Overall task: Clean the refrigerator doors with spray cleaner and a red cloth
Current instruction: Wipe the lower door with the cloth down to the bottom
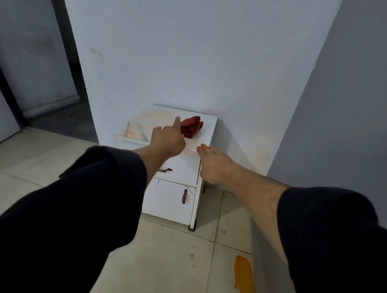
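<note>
cabinet (164,202): standing against the wall, its white top showing stains.
left hand (167,141): stretching over the cabinet top, grip open and holding nothing, forefinger just beside the red cloth.
right hand (209,163): hovering at the cabinet's front right corner, grip open and holding nothing.
red cloth (191,126): lying bunched on the cabinet top, towards its back right.

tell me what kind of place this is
Likely a corner of a room in a home, though I can't be sure: a small white drawer cabinet stands against a plain painted wall on a tiled floor, with a crumpled red cloth on its top.
</note>
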